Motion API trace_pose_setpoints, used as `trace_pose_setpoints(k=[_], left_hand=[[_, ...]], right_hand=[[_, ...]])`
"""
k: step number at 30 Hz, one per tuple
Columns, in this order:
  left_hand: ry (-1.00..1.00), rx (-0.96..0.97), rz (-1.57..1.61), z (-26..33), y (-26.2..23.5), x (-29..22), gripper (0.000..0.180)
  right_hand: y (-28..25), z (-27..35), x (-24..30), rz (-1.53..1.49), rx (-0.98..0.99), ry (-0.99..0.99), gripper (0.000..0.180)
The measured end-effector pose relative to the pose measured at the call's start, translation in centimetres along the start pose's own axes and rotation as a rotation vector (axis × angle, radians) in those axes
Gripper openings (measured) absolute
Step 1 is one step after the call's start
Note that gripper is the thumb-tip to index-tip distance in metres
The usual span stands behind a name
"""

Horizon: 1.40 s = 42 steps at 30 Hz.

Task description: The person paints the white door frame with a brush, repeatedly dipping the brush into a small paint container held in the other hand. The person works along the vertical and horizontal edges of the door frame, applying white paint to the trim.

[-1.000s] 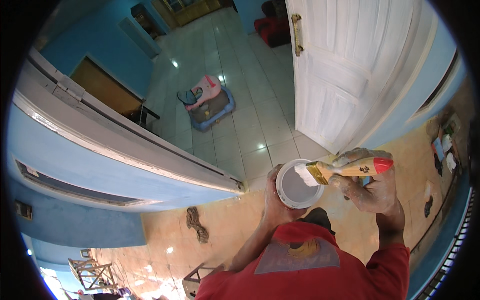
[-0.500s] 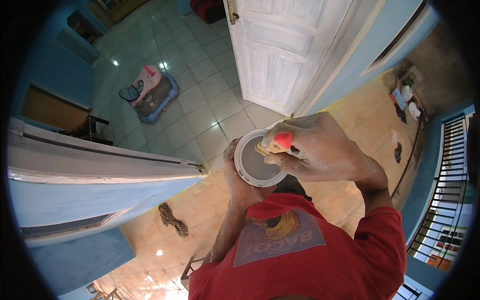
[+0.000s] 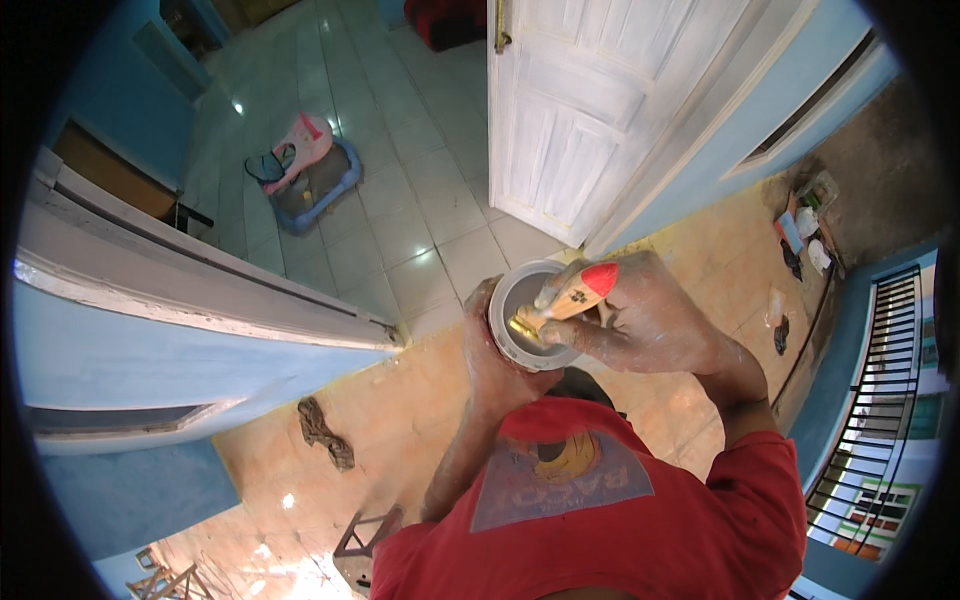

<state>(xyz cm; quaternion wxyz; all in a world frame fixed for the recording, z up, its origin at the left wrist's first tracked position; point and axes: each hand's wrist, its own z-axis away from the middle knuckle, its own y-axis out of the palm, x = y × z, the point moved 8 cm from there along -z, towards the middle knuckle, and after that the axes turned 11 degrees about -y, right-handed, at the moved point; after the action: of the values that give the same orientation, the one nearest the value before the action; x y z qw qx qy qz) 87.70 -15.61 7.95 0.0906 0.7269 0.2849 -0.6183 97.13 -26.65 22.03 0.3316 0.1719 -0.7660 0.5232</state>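
My left hand (image 3: 487,345) wraps round the side of a round white tub (image 3: 497,335), holding it up in front of my chest. Greyish-white paint or a similar liquid seems to lie inside, though the tub's depth is shadowed. In my right hand (image 3: 650,315) is a paintbrush (image 3: 582,293) with a wooden handle and a red tip, gripped between thumb and fingers. The brush slants down into the tub, its yellowish metal band showing near the inner wall. Its bristles are hidden. Pale smears cover both hands.
A white panelled door (image 3: 570,110) stands ajar ahead, beside a pale door frame (image 3: 200,290) at left. Beyond it, a pink and blue baby walker (image 3: 310,190) sits on tiles. A dark rag (image 3: 325,435) and a wooden stool (image 3: 365,545) are at lower left; black railings (image 3: 870,400) at right.
The brush has tilted further over, showing more of its handle and metal band, and dips toward the tub's near inner side. The view has shifted slightly; tub and hands sit a little further right.
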Motion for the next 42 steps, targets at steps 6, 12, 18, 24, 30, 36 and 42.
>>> trace_pose_setpoints(k=[6, 12, 18, 24, 30, 36, 42], left_hand=[[-0.064, 0.018, 0.247, 0.4, 0.4, 0.0, 0.107], [0.014, -0.012, 0.053, -1.2, 0.6, -0.2, 0.111], [-0.088, 0.0, 0.262, -2.3, 1.4, -2.2, 0.103], [-0.085, -0.075, 0.246, -4.1, 4.7, -2.2, 0.103], [-0.14, -0.162, 0.485, -5.8, 8.7, -4.8, 0.105], [-0.27, -0.137, 0.579, -6.7, 12.3, -7.4, 0.106], [-0.168, -0.302, 0.576, -6.3, 10.9, -6.1, 0.082]], right_hand=[[-0.5, 1.8, -1.5, -0.267, -0.172, 0.082, 0.038], [-2.4, 4.1, -6.4, -0.809, -0.453, 0.27, 0.032], [-2.6, 5.8, -13.4, -1.355, -0.722, 0.248, 0.028], [-12.3, 3.1, -11.6, -1.576, -0.935, -0.023, 0.021], [-32.9, -4.7, -3.4, -1.168, -1.0, -0.494, 0.031], [-52.7, -11.2, 12.1, -0.437, -0.98, -1.109, 0.047], [-58.1, -14.4, 19.9, -0.255, -0.982, -1.136, 0.027]])
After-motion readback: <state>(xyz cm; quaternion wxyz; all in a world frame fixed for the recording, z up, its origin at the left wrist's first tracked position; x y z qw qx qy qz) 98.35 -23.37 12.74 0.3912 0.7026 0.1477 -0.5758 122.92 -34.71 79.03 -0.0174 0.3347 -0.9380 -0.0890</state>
